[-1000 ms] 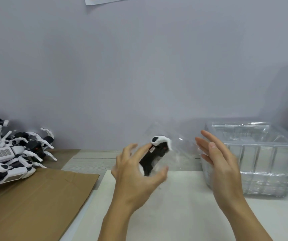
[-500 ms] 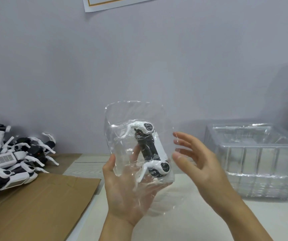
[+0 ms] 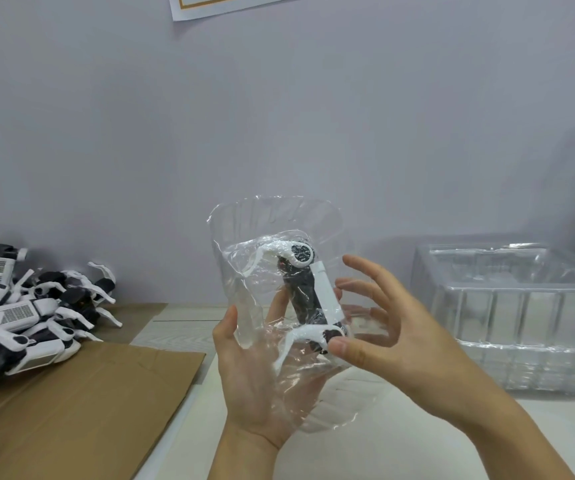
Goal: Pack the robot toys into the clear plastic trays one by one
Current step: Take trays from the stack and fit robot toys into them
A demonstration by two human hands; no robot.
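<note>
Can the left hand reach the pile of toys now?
Probably not yet: the left hand holds a tray with a toy inside. The pile lies uncovered at left.

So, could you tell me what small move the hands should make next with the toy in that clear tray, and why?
Probably press the robot toy deeper with the right hand. The left hand cradles the clear tray upright from behind, the right thumb is at the toy's lower end, and whether the toy is fully seated cannot be told.
</note>
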